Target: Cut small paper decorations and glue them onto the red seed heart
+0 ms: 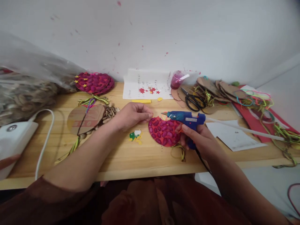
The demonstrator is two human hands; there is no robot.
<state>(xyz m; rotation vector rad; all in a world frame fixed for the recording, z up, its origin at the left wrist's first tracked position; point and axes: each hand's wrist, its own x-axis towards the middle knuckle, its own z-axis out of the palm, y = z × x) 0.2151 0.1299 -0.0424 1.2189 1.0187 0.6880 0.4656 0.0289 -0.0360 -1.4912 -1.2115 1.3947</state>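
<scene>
In my right hand (pixel 197 136) is a blue hot glue gun (pixel 179 116), its nozzle pointing left with a long white glue stick (pixel 243 128) out of its back. Beneath it lies a round disc (pixel 161 132) covered in magenta, pebble-like pieces on a red-orange base, with a yellow-green tassel (pixel 182 153) at its lower edge. My left hand (pixel 137 115) pinches thumb and finger together at the disc's upper left rim; whatever is between the fingertips is too small to make out. Small green, white and yellow scraps (pixel 135 136) lie below that hand.
Left are a cardboard disc (pixel 86 120), stacked magenta discs with yellow stars (pixel 95 82), a plastic bag of brown pieces (pixel 28 97) and a white corded device (pixel 17 147). Behind lie paper with red stars (pixel 131 90), a purple cup (pixel 176 81), scissors (pixel 195 101) and cardboard pieces (pixel 219 90).
</scene>
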